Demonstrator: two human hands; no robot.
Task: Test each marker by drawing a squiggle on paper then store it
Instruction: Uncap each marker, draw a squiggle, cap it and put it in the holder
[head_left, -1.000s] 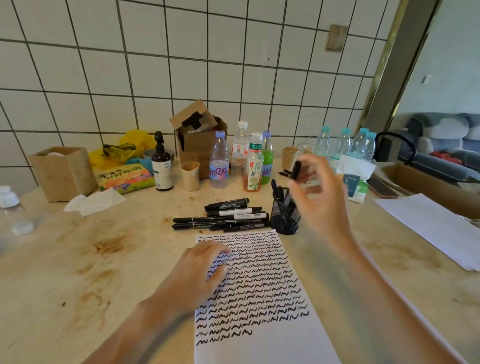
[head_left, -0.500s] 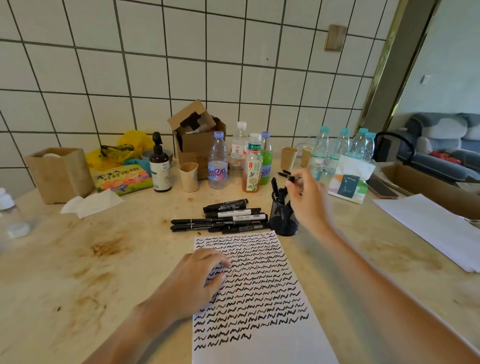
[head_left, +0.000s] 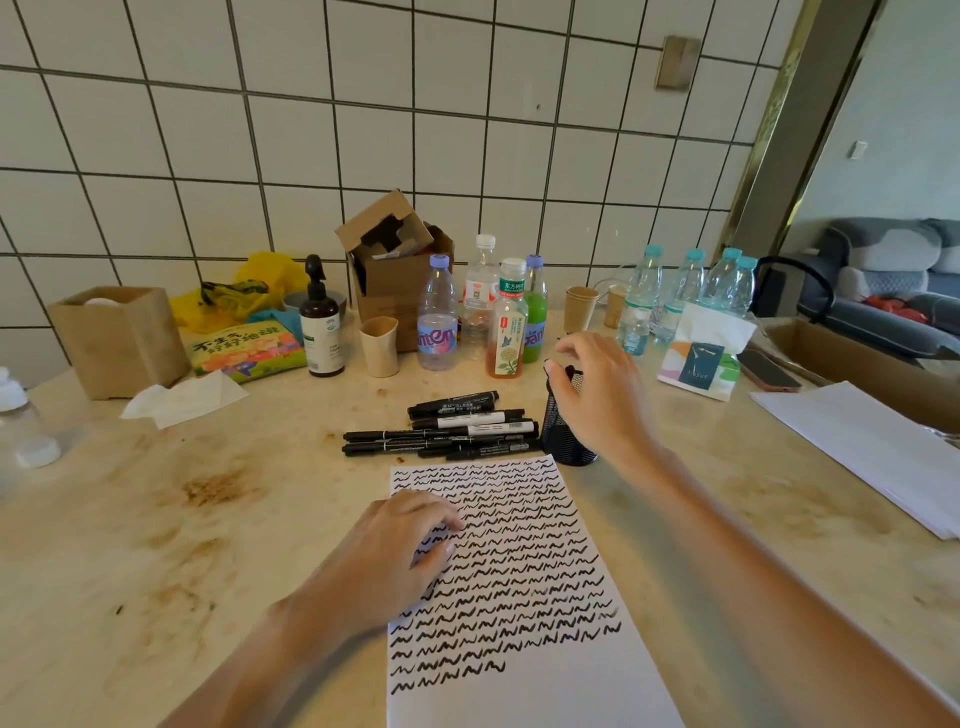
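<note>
Right hand dropping a tested marker into the mesh cup while the left is pinning the sheet.

The right hand (head_left: 597, 395) is hovering over the mesh pen holder (head_left: 563, 431) with its fingers curled down around the rim; a second ago it was holding a black marker up in the air, and now that marker is no longer showing (whether the fingers are still pinching it inside the cup I cannot tell). That is reading as one more marker stored. The left hand (head_left: 395, 561) is resting flat, fingers relaxed, on the paper (head_left: 519, 597), which is nearly filled with black squiggles. Just beyond the sheet's top edge, beside the holder, the untested markers (head_left: 447, 431) are lying in a loose row on the table (head_left: 156, 519), so several rounds are probably remaining.
</note>
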